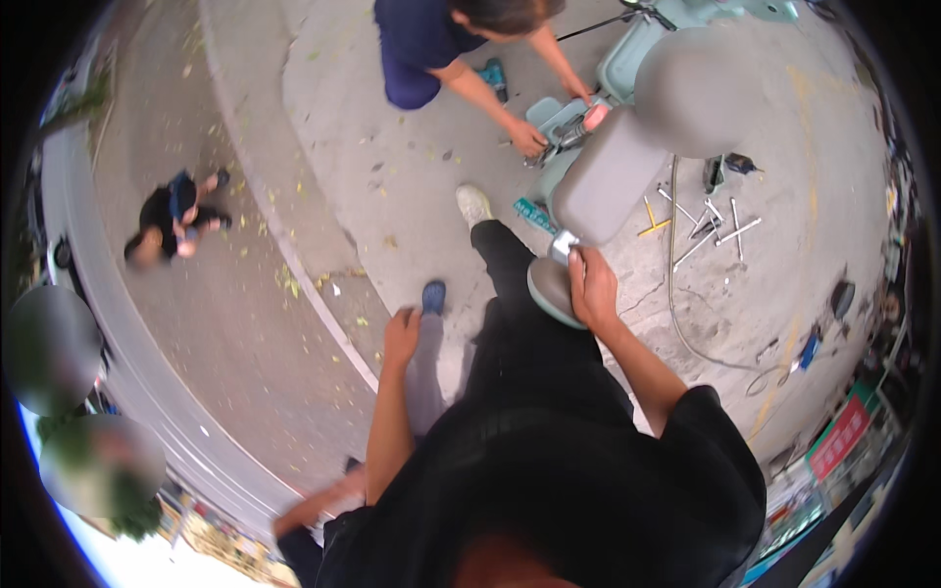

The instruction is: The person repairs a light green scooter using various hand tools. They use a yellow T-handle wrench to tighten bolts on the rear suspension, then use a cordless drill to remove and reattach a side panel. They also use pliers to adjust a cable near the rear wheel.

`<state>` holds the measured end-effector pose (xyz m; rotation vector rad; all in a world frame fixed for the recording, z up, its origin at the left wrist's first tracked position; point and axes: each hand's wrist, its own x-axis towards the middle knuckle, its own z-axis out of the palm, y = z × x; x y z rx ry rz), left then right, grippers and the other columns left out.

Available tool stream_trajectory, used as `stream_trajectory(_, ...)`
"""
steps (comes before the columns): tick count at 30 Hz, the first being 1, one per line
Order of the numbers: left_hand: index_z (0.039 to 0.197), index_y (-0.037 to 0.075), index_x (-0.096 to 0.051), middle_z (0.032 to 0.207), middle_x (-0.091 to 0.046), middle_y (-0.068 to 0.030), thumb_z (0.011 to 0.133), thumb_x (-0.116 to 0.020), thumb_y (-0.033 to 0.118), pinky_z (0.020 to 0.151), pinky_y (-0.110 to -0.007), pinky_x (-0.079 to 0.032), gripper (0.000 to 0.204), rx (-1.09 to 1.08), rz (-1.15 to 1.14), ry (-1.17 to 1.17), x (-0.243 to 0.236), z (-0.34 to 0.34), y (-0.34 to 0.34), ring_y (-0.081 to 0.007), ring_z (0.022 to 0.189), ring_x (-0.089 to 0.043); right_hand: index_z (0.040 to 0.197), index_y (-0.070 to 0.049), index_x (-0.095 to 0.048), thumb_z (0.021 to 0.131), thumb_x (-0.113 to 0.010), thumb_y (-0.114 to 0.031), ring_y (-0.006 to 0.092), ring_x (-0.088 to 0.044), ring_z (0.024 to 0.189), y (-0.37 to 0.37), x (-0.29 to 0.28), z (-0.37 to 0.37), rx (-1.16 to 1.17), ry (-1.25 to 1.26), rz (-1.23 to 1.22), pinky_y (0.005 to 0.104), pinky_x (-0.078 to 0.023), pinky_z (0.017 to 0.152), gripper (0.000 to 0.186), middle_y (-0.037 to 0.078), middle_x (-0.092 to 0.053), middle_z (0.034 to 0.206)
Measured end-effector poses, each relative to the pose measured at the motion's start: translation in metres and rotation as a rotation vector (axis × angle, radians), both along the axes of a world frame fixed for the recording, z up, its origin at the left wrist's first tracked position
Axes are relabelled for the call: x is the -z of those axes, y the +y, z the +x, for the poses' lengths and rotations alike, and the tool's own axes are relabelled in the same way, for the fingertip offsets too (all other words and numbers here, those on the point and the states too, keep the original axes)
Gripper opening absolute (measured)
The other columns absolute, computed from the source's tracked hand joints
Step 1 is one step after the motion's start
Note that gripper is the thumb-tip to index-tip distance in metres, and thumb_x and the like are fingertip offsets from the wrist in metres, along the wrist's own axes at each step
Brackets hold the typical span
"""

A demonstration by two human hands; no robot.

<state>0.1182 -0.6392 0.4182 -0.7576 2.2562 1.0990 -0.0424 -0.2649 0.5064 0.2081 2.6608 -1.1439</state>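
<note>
One of two hands at the scooter's backrest, the other hanging free.
The right hand (593, 286) curves against one round grey backrest (552, 290) behind the scooter's single long seat (610, 181); how firmly it grips, I can't tell. The left hand (400, 336) hangs over the ground, fingers loosely bent, their spread unclear from here. Just beyond the seat, one co-worker (420, 49) has two hands at the pale green scooter (627, 64), near one red-ended tool (594, 118). Right of the seat lie one yellow T-shaped wrench (651, 224), several silver wrenches (727, 237), too overlapped to count, and one hose (673, 265).
</note>
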Motion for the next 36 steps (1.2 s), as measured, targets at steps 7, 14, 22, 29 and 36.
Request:
stream_trajectory(7,0.114,0.004,-0.063,0.099,-0.069,-0.0063,0.096,-0.055,0.033,0.074,-0.033,-0.050,0.035,-0.235,0.118,-0.647,-0.015,-0.045,-0.125,-0.0171,0.086,-0.066,0.103,-0.002,-0.064,0.094,-0.059,-0.019,0.0368,-0.065,0.086,-0.004,-0.009,0.000,0.040,-0.006,0.191,0.0446,-0.052,0.076,0.019,0.017,-0.066,0.097)
stream_trajectory(14,0.117,0.002,-0.061,0.098,-0.069,-0.0078,0.097,-0.054,0.028,0.067,-0.033,-0.051,0.034,-0.094,0.031,-0.579,-0.024,-0.205,-0.218,-0.0181,0.081,-0.067,0.099,-0.004,-0.068,0.094,-0.060,-0.027,0.0353,-0.066,0.089,-0.032,-0.006,0.006,0.384,-0.259,0.411,0.0446,-0.052,0.077,0.025,0.016,-0.070,0.095)
stream_trajectory(22,0.107,0.000,-0.064,0.087,-0.066,-0.0059,0.098,-0.056,0.027,0.059,-0.028,-0.049,0.030,0.231,0.017,-0.439,0.030,-0.382,-0.283,-0.0138,0.069,-0.062,0.089,-0.008,-0.073,0.091,-0.062,-0.032,0.0372,-0.067,0.082,-0.074,-0.015,-0.010,0.841,-0.239,0.643,0.0453,-0.053,0.074,0.027,0.016,-0.071,0.086)
stream_trajectory(29,0.114,-0.005,-0.065,0.091,-0.071,-0.0125,0.097,-0.058,0.026,0.063,-0.030,-0.053,0.036,0.561,0.017,-0.232,0.054,-0.490,-0.224,-0.0174,0.073,-0.069,0.093,-0.010,-0.072,0.092,-0.059,-0.035,0.0350,-0.068,0.086,-0.068,-0.016,-0.008,0.928,-0.272,0.665,0.0444,-0.053,0.075,0.028,0.014,-0.072,0.090)
stream_trajectory(36,0.114,-0.003,-0.067,0.096,-0.072,-0.0194,0.095,-0.058,0.027,0.076,-0.036,-0.055,0.036,0.992,0.055,-0.259,0.032,-0.506,-0.108,-0.0264,0.079,-0.072,0.088,-0.012,-0.071,0.091,-0.060,-0.032,0.0310,-0.068,0.083,-0.082,-0.015,-0.008,0.924,-0.288,0.709,0.0421,-0.054,0.075,0.024,0.011,-0.071,0.086)
